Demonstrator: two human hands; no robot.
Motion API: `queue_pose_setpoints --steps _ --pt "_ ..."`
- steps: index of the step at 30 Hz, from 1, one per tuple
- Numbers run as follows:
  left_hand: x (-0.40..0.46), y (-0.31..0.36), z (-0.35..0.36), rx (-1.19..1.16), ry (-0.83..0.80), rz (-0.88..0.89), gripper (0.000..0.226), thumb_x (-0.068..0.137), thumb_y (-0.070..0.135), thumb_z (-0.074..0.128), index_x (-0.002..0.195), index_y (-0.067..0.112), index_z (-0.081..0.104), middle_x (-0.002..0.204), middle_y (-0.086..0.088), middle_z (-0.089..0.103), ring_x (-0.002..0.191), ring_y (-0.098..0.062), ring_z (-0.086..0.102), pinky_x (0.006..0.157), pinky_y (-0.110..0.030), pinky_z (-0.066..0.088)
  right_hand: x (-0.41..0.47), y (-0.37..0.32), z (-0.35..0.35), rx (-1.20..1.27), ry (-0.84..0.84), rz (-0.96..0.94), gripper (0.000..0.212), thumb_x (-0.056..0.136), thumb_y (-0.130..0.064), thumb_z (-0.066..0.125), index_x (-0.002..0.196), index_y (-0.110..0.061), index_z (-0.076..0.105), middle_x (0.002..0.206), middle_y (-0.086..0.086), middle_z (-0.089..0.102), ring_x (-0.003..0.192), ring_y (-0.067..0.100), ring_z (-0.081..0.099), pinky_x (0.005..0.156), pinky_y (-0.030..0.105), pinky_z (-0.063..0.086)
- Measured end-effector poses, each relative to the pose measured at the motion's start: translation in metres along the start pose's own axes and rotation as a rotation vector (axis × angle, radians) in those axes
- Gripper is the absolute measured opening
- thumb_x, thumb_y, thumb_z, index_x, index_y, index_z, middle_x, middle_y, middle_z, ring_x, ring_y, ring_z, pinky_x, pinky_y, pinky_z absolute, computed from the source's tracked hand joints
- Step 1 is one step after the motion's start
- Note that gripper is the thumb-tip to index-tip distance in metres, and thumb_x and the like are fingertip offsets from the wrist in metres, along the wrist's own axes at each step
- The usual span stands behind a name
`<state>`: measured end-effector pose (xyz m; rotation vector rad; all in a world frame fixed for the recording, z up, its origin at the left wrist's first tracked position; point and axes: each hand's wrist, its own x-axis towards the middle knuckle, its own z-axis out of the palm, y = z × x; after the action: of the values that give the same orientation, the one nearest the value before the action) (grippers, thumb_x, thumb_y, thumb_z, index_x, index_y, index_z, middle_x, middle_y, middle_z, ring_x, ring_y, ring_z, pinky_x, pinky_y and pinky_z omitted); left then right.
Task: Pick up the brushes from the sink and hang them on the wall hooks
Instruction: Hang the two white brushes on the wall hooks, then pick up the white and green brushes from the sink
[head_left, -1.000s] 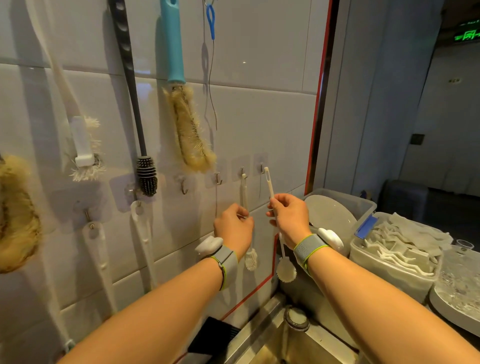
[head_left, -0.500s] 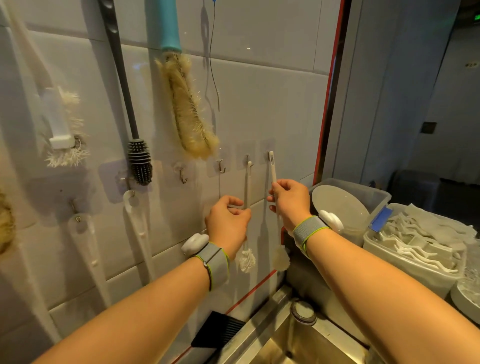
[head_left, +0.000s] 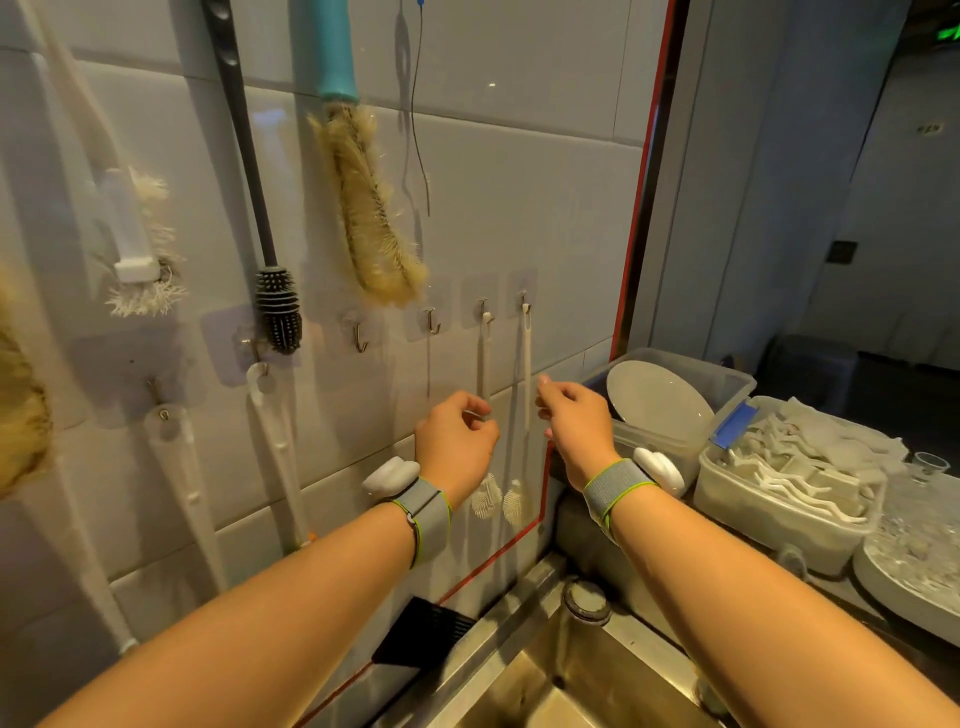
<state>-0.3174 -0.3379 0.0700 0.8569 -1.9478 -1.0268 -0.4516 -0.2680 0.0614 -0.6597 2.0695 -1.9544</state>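
Two small white brushes hang from the two rightmost wall hooks: the left brush (head_left: 485, 353) and the right brush (head_left: 525, 364), their round heads low against the tile. My left hand (head_left: 457, 441) is loosely curled just in front of the left brush's handle, hiding its lower part. My right hand (head_left: 576, 421) hovers beside the right brush's handle with fingers apart, not touching it. The steel sink (head_left: 545, 691) lies below, and no brush shows in its visible part.
Two bare hooks (head_left: 361, 340) (head_left: 432, 325) sit left of the hung brushes. A teal-handled bristle brush (head_left: 363, 208), a black silicone brush (head_left: 278, 306) and several white brushes hang further left. A clear bin with a plate (head_left: 727, 379) and a tub of white items (head_left: 779, 514) stand right.
My right hand has hooked its brush on the rightmost hook and let go. Both hands have dropped slightly away from the handles. The view has shifted a little.
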Motion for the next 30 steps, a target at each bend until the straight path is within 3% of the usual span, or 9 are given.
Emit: queue_pose_setpoints --steps 3,5,7,10,13,24,30 --pt "-0.012 0.005 -0.002 0.092 -0.097 0.084 0.020 0.084 0.012 0.062 0.099 0.020 0.071 0.082 0.003 0.069 0.081 -0.019 0.064 0.078 -0.026 0.051 -0.025 -0.002 -0.013 -0.038 -0.076 -0.028 0.044 0.073 -0.062 0.060 0.086 -0.021 0.072 0.088 0.002 0.073 0.085 0.018 0.063 0.080 0.043 0.052" --pt "-0.020 0.004 -0.002 0.203 -0.161 0.148 0.026 0.083 0.016 0.060 0.106 0.021 0.070 0.096 0.000 0.073 0.092 -0.020 0.066 0.086 -0.030 0.053 -0.042 -0.002 -0.022 -0.146 -0.120 -0.102 0.034 0.082 -0.053 0.063 0.093 -0.022 0.071 0.093 -0.002 0.072 0.090 0.015 0.063 0.087 0.038 0.051" --pt "-0.022 0.002 -0.002 0.347 -0.215 0.201 0.036 0.081 0.025 0.054 0.113 0.022 0.069 0.110 -0.002 0.072 0.106 -0.023 0.065 0.093 -0.038 0.053 -0.051 0.001 -0.026 -0.384 -0.182 -0.174 0.042 0.085 -0.053 0.061 0.111 -0.021 0.067 0.111 0.001 0.070 0.106 0.018 0.063 0.098 0.039 0.048" --pt "-0.032 -0.001 -0.006 0.540 -0.263 0.251 0.044 0.079 0.029 0.047 0.120 0.026 0.064 0.123 -0.002 0.067 0.121 -0.028 0.057 0.097 -0.047 0.049 -0.074 -0.001 -0.037 -0.848 -0.262 -0.243 0.066 0.084 -0.066 0.050 0.136 -0.026 0.049 0.139 0.005 0.051 0.129 0.028 0.044 0.106 0.047 0.040" --pt "-0.049 -0.006 -0.011 0.687 -0.299 0.261 0.042 0.089 0.022 0.051 0.131 0.027 0.056 0.135 0.001 0.057 0.131 -0.027 0.045 0.098 -0.046 0.043 -0.099 0.004 -0.046 -1.128 -0.246 -0.275 0.069 0.087 -0.065 0.046 0.144 -0.027 0.037 0.150 0.006 0.036 0.135 0.033 0.033 0.107 0.049 0.033" --pt "-0.133 -0.070 0.013 0.808 -0.519 0.211 0.046 0.094 0.025 0.048 0.140 0.026 0.045 0.142 -0.006 0.048 0.129 -0.036 0.042 0.098 -0.053 0.041 -0.188 0.102 -0.069 -1.217 -0.304 -0.142 0.065 0.089 -0.058 0.048 0.143 -0.024 0.038 0.148 0.008 0.036 0.133 0.035 0.035 0.103 0.050 0.034" --pt "-0.196 -0.142 0.067 0.872 -0.749 0.142 0.046 0.094 0.027 0.048 0.140 0.026 0.045 0.142 -0.008 0.047 0.129 -0.036 0.043 0.098 -0.054 0.043 -0.239 0.199 -0.100 -1.257 -0.388 0.089 0.058 0.089 -0.058 0.047 0.135 -0.022 0.045 0.137 0.008 0.047 0.125 0.036 0.043 0.098 0.047 0.039"
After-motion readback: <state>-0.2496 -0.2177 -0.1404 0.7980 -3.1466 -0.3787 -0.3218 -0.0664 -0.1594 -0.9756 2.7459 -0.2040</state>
